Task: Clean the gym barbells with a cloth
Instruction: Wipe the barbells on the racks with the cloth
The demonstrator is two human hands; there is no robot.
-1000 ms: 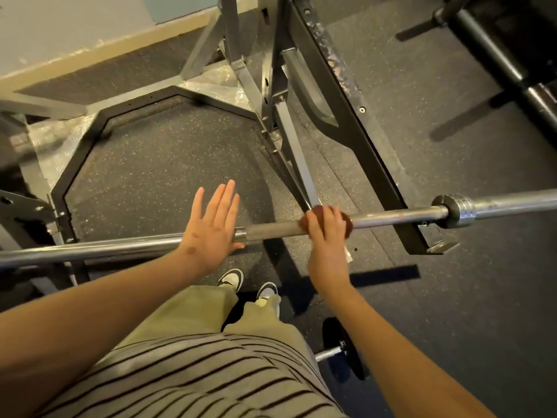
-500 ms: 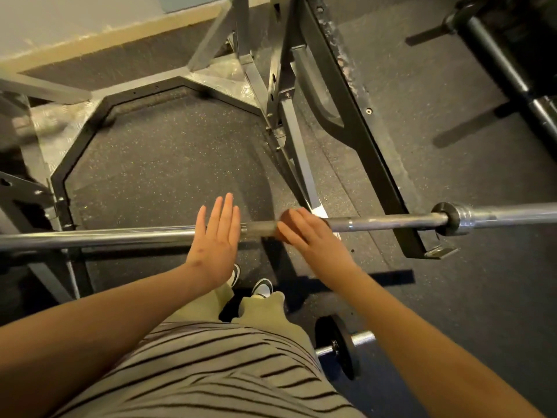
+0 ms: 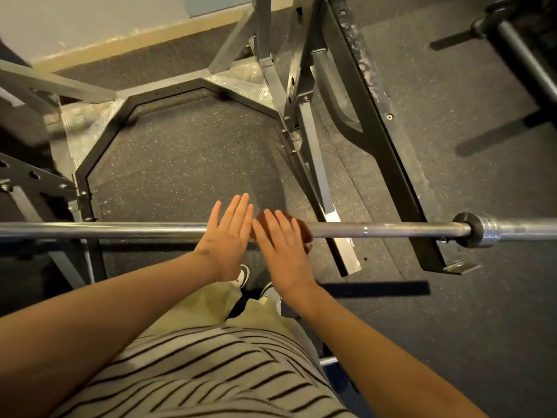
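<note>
Left hand (image 3: 229,236): flat, fingers straight, resting on barbell (image 3: 391,230), frame centre. Right hand (image 3: 283,251): just beside it, straight fingers pressing brown cloth (image 3: 303,229) onto shaft. Step: wiping mid-shaft. Next, probably: slide cloth right toward collar (image 3: 470,229). Rack (image 3: 388,140) beyond.

Steel rack frame (image 3: 388,152), speckled rubber floor (image 3: 187,164), pale baseboard (image 3: 150,40)

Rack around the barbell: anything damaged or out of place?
The black rack beam has paint chipped and worn pale along its upper edge. The barbell lies level across the rack, and nothing looks spilled on the floor.
</note>
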